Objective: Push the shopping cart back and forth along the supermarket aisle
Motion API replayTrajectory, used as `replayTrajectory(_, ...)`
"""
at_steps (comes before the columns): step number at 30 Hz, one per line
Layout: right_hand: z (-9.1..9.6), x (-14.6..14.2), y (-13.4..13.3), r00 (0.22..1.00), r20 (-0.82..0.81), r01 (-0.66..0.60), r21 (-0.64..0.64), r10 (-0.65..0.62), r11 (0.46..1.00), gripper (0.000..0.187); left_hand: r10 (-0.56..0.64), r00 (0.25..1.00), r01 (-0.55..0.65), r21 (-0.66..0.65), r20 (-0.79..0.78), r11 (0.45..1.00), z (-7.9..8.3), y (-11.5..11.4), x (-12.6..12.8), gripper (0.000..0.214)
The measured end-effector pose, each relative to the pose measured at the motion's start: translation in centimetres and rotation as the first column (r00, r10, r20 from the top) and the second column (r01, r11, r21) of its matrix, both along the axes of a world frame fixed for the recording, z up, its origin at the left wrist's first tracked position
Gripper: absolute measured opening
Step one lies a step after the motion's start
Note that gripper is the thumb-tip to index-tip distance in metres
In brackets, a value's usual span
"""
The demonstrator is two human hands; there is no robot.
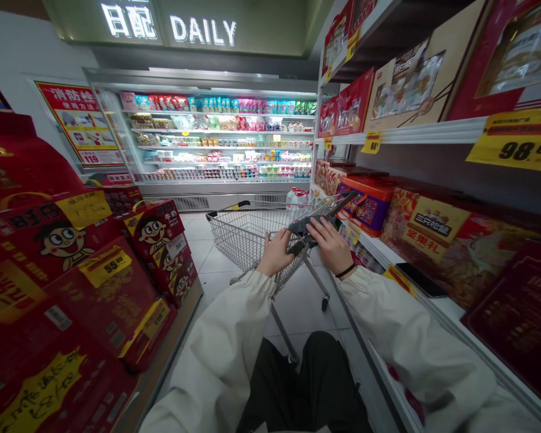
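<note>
A wire shopping cart (246, 231) stands in the aisle straight ahead of me, its basket looking bare. My left hand (276, 252) is closed round the cart's dark handle bar (307, 225) at its left end. My right hand (330, 242) lies over the same bar further right, fingers curled on it. A thin black band sits on my right wrist. Both sleeves are cream coloured.
Red gift boxes with a cartoon face (63, 246) are stacked along the left. Shelves of boxed goods with yellow price tags (518, 141) line the right; a black phone (421, 279) lies on the shelf edge. A lit chiller case (220, 141) closes the aisle's far end.
</note>
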State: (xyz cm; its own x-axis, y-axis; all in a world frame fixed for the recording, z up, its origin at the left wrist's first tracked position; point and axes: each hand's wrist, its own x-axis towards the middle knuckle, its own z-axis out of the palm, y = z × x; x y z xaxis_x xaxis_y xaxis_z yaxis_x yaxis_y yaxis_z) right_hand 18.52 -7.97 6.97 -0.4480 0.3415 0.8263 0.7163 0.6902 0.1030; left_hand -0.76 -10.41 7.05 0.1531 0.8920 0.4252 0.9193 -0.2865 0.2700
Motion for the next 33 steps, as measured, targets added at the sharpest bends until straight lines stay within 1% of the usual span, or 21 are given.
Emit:
replayTrajectory(3,0.0,1.1,0.5,1.000,-0.012,0.004,-0.009,-0.004,1.000,0.062,-0.013,1.000,0.013,0.018,-0.001,1.000,0.3,0.2,0.7,0.071)
replayTrajectory(7,-0.1,2.6,0.7,0.999,-0.012,0.041,0.007,-0.040,0.999,0.064,-0.018,1.000,0.018,0.026,0.002,0.999,0.4,0.2,2.3,0.070)
replayTrajectory(12,-0.4,4.6,0.9,0.998,-0.010,0.067,0.038,-0.067,0.997,0.061,-0.036,0.999,0.036,0.021,-0.006,0.999,0.3,-0.1,4.2,0.069)
replayTrajectory(16,-0.7,5.0,0.9,0.998,-0.026,0.055,0.023,-0.055,0.998,0.062,-0.035,0.999,0.035,0.025,0.006,0.999,0.2,-0.3,4.3,0.072)
replayTrajectory(19,-0.8,4.6,0.9,0.997,-0.056,0.048,0.011,-0.048,0.999,0.065,-0.069,0.997,0.069,0.003,0.021,0.998,0.1,0.3,3.1,0.072)
replayTrajectory(22,-0.9,4.1,0.9,0.996,-0.072,0.054,0.017,-0.053,0.998,0.067,-0.072,0.997,0.072,-0.016,0.011,0.997,-0.1,2.0,0.8,0.078)
replayTrajectory(24,-0.9,3.8,0.9,0.995,-0.074,0.065,0.022,-0.063,0.998,0.067,0.037,0.999,-0.037,-0.047,-0.008,0.998,-0.6,3.6,-1.0,0.083)
replayTrajectory(26,-0.9,3.6,0.8,0.994,-0.075,0.081,0.023,-0.079,0.996,0.068,0.154,0.985,-0.164,-0.153,-0.075,0.974,-1.5,5.5,-2.8,0.084)
replayTrajectory(27,-0.9,3.5,0.8,0.993,-0.077,0.093,0.024,-0.091,0.995,0.067,0.185,0.975,-0.208,-0.219,-0.119,0.953,-2.0,6.3,-3.5,0.085)
replayTrajectory(30,-1.1,3.2,0.8,0.988,-0.086,0.134,0.031,-0.131,0.991,0.066,0.186,0.972,-0.220,-0.278,-0.144,0.935,-3.6,8.2,-4.8,0.085)
replayTrajectory(33,-1.3,3.0,1.1,0.982,-0.099,0.165,0.051,-0.159,0.985,0.065,0.171,0.974,-0.205,-0.258,-0.147,0.944,-4.9,9.0,-5.4,0.076)
